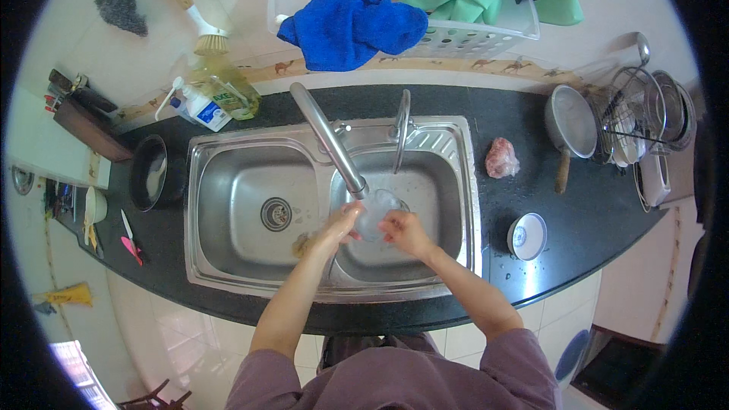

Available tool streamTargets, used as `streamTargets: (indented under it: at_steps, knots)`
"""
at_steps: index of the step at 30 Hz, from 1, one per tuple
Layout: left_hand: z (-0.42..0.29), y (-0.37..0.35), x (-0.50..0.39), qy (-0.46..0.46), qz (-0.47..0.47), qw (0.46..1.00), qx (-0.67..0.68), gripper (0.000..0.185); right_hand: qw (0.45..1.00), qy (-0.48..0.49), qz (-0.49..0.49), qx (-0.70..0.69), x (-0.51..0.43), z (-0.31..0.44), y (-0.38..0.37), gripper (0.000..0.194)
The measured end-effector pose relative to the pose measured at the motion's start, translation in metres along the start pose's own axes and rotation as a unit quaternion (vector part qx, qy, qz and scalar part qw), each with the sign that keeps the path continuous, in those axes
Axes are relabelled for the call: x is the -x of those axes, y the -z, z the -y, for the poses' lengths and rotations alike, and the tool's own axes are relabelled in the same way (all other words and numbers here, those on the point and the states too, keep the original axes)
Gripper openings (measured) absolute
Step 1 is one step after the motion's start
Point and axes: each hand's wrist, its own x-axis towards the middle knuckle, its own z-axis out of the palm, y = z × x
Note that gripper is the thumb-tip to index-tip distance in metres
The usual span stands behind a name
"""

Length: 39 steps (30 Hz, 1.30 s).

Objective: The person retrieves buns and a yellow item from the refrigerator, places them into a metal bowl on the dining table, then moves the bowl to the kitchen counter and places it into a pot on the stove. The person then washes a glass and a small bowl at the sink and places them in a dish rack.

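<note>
A round, translucent bowl (371,213), likely glass, is under the tip of the metal faucet (327,139), over the right basin (430,193) of the steel sink. My left hand (343,222) grips the bowl's left side, thumb towards the faucet tip. My right hand (404,232) is at the bowl's right side, fingers curled over it; whether they grip the rim or only touch the inside is hidden. A thin second tap (402,131) curves above the same basin. A small tan lump (302,245) lies in the left basin near my left forearm.
Right of the sink are a pinkish lump in clear wrap (501,158), a white bowl (527,237), a wood-handled pan (570,122) and a dish rack (632,119). Leftward are a dark pot (149,173), a knife (126,225) and bottles (208,108). A blue cloth (350,28) hangs overhead.
</note>
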Motion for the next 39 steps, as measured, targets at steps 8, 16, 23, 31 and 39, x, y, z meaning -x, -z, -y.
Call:
streamTargets:
  at_steps: [8,16,23,31,39]
  knots:
    - [0.0,0.009,0.034,-0.15,-0.199,0.965,0.077,0.024,0.779,-0.204,-0.045,-0.591,-0.021,-0.037,-0.019,0.029]
    - [0.011,0.01,0.028,-0.102,-0.168,0.976,0.097,0.028,0.705,-0.211,-0.036,-0.676,0.0,-0.052,-0.012,0.028]
    - [0.03,-0.01,-0.004,0.058,-0.033,0.975,0.214,0.054,0.973,-0.098,-0.057,-0.201,0.012,0.021,0.0,0.018]
    - [0.01,-0.036,0.01,0.041,0.109,0.915,0.387,0.055,0.936,0.215,-0.037,0.276,0.027,0.07,0.016,0.017]
    - [0.032,-0.043,-0.012,-0.054,-0.002,0.917,0.395,0.042,0.957,-0.189,0.006,-0.22,-0.016,0.104,0.009,0.048]
